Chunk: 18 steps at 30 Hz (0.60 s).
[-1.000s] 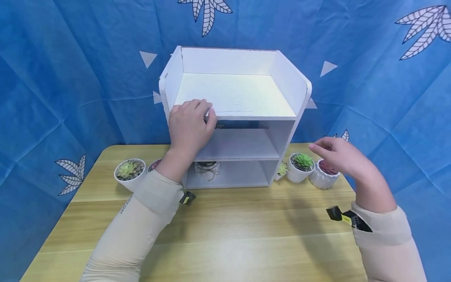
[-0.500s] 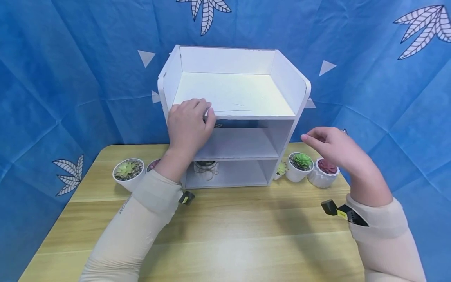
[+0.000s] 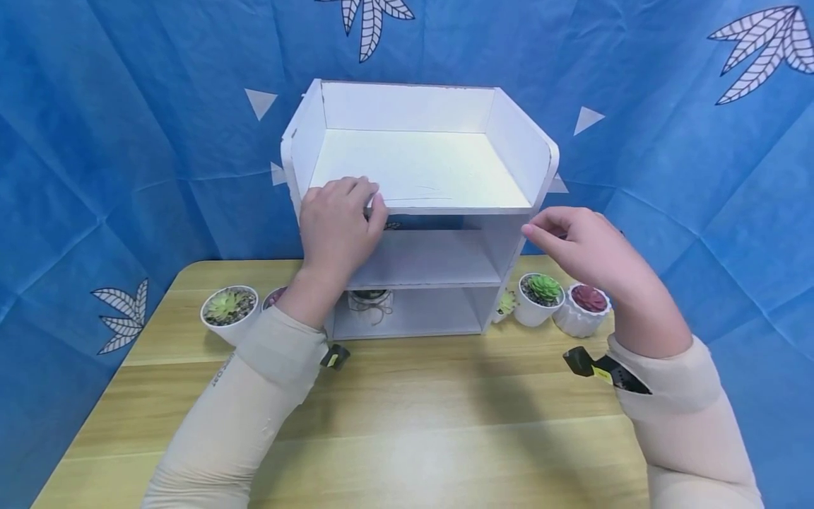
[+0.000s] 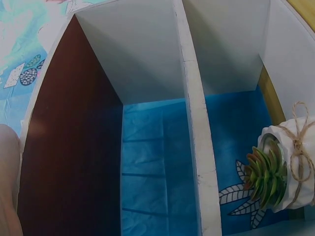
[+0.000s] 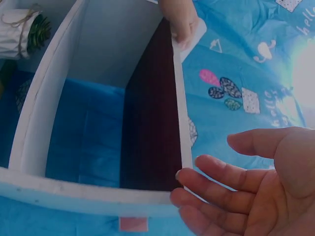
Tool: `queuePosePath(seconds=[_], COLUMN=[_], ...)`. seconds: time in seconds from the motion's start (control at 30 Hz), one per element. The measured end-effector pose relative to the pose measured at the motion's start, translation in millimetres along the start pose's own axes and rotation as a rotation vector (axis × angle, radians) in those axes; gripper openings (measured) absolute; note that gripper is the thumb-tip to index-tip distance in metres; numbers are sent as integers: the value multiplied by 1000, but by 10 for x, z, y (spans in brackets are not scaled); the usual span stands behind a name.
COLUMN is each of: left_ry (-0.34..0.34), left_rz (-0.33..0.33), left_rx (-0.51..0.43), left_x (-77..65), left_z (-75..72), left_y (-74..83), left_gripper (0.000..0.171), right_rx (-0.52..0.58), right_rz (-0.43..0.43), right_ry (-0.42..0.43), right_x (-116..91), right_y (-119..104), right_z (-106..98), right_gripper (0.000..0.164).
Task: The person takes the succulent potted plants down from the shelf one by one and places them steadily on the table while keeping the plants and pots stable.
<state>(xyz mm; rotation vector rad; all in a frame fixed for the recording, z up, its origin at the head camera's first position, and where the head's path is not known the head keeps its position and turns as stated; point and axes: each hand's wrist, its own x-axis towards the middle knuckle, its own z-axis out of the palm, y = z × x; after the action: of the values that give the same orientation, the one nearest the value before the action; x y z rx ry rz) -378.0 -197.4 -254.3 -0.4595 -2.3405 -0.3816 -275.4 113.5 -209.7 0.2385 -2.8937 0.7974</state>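
Observation:
A white three-tier shelf [image 3: 439,210] stands at the back of the table. My left hand [image 3: 339,223] rests at the left of its top board's front edge, fingers bent over it and gripping it. My right hand [image 3: 581,240] is by the front right corner of that board, holding nothing, its fingers loosely bent and thumb apart. In the right wrist view its fingertips [image 5: 186,175] lie right at the corner. On the bottom tier, a potted succulent [image 4: 268,179] in a white pot with a twine bow [image 4: 299,145] stands partly behind my left wrist.
Right of the shelf are a green succulent [image 3: 545,288] in a white pot, a red succulent [image 3: 588,298] and a partly hidden pale green one [image 3: 506,302]. Left are a pale succulent [image 3: 224,306] and a mostly covered reddish one [image 3: 273,297]. Blue cloth [image 3: 127,141] hangs behind the wooden table [image 3: 407,417].
My right hand has moved left and up from over the red succulent to the shelf's right front corner. My left hand has stayed on the top board's edge.

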Motion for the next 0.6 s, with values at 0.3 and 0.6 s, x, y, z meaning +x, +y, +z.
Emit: queuePosePath(seconds=[0.3, 0.6], left_ry=[-10, -6], left_rz=[-4, -2], left_rx=[4, 0], left_x=[3, 1], left_z=[-1, -12], left_y=[0, 1], left_gripper=[47, 46], right_rx=[39, 92], right_rz=[-51, -92], right_ry=[92, 155], right_x=[142, 316], right_y=[-201, -336], right_z=[62, 138], right_gripper=[35, 35])
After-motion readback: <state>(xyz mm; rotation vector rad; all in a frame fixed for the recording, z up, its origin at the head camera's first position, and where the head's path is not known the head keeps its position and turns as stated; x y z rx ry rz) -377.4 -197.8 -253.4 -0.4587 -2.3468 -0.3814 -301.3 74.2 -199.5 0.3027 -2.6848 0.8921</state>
